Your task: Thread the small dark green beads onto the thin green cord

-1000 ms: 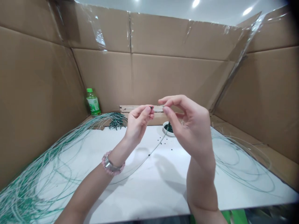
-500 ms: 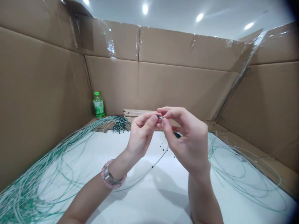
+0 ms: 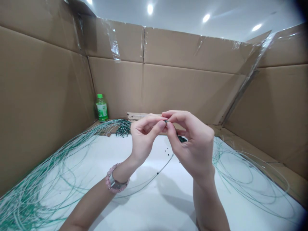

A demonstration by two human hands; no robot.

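Observation:
My left hand (image 3: 143, 139) is closed in a pinch, thumb against forefinger, on a tiny dark green piece (image 3: 166, 121). Its exact kind is too small to make out. My right hand (image 3: 193, 146) meets it fingertip to fingertip, pinching the end of a thin wire. From below the right hand, the pale wire (image 3: 166, 164) curves down to the left over the white surface. A small black bead-like piece (image 3: 158, 173) sits partway along it. The fingertips largely hide where wire and green piece meet.
Many green and white wires (image 3: 31, 189) spread along the left, their dark ends bunched (image 3: 123, 129) at the back. Looser wires (image 3: 250, 179) loop at the right. Behind my right hand lies a dark green pile (image 3: 182, 139); black bits are scattered nearby. A green bottle (image 3: 102, 109) stands by the cardboard wall (image 3: 183, 93).
My left hand has shifted slightly left, and its fingertips have closed up to those of my right hand. Less of the pale wire end shows between them. The right hand has barely moved.

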